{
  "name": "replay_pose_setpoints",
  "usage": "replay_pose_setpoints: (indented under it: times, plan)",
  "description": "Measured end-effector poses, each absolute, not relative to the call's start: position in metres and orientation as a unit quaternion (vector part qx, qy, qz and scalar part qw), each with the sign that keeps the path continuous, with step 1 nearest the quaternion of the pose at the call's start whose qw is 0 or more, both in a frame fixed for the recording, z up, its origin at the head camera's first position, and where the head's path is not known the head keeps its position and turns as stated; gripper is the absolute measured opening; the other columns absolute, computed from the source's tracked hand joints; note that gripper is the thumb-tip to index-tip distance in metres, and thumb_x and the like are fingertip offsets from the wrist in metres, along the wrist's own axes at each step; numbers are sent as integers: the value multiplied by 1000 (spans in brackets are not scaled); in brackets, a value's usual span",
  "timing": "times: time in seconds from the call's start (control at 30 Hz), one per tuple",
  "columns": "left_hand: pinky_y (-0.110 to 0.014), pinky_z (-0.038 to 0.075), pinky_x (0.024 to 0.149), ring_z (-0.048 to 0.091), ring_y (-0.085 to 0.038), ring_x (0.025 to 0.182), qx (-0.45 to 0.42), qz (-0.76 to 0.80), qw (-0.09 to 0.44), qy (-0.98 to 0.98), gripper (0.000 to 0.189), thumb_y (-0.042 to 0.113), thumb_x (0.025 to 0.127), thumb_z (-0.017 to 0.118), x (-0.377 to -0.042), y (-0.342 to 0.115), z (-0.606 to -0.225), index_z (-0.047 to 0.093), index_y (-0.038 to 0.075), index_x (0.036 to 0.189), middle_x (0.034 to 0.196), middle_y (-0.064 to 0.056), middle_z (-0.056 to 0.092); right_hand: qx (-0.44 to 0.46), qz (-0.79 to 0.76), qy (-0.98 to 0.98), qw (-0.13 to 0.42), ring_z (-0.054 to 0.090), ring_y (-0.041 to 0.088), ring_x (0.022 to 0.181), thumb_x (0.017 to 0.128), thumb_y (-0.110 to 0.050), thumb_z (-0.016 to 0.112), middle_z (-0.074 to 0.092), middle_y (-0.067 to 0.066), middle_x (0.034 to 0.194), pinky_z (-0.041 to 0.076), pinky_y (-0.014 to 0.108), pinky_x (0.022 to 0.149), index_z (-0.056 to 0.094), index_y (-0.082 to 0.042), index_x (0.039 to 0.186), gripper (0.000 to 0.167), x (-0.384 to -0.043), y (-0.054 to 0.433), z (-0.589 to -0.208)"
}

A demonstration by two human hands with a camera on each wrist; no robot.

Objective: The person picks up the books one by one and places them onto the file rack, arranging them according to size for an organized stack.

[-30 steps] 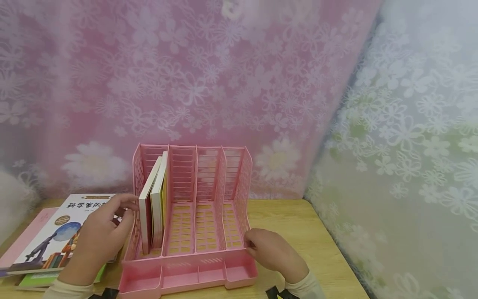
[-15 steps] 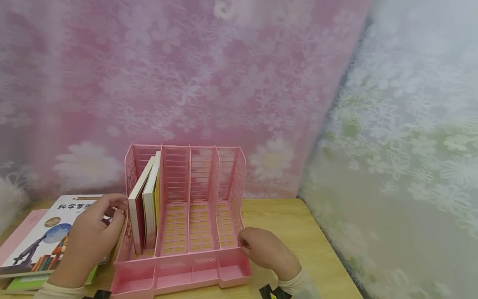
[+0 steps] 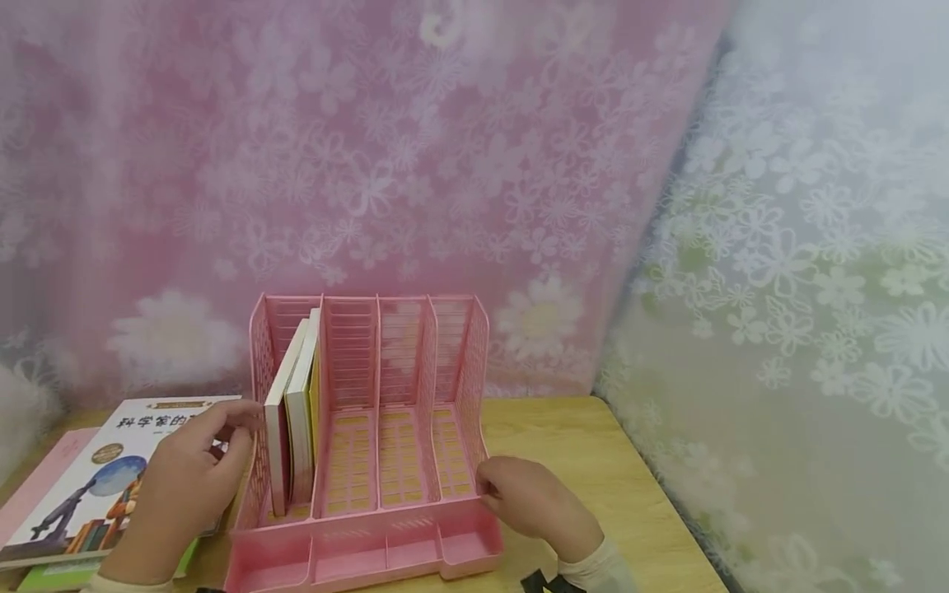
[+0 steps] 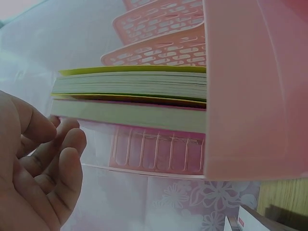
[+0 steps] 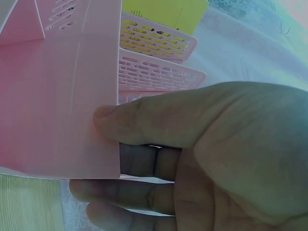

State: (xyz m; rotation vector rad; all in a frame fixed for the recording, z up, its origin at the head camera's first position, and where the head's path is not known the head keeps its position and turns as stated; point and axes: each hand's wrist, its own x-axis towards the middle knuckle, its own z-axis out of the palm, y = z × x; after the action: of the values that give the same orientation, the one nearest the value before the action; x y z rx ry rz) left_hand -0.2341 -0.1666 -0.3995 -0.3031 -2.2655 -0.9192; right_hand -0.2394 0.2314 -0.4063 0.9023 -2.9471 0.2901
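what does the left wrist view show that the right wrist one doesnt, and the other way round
Only the left wrist view: the left hand and a magenta-edged book.
Only the right wrist view: the right hand, pinching the pink rack, and small dark marks on the yellow cover.
Both: the pink rack, the yellow cover, wooden tabletop and floral cloth.

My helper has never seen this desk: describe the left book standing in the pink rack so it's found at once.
On the wooden table stands a pink rack with four slots. In its leftmost slot, the left book stands beside the right book, pale page edges outward. Its cover edges are reddish; the right book's are yellow.
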Motion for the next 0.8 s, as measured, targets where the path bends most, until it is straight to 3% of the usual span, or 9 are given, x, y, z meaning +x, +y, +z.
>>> replay_pose_setpoints:
  times: [0.53, 0.8]
  plan:
    - [-10, 43, 64, 54, 9, 80, -104, -359, 352, -858, 25, 2, 95, 59, -232, -169, -397, 71, 14, 114, 93, 3, 71, 281, 120, -952, 6, 41, 3, 63, 94, -14, 72, 46, -14, 70, 40, 25, 59, 55, -21, 76, 26, -241, 227, -409]
    - [-14, 43, 62, 56, 5, 78, -90, -359, 340, -864, 24, 4, 96, 59, -231, -168, -398, 70, 14, 115, 92, 2, 72, 293, 119, -949, 10, 39, 3, 64, 93, -13, 75, 44, -14, 71, 39, 25, 60, 55, -20, 77, 26, -241, 233, -409]
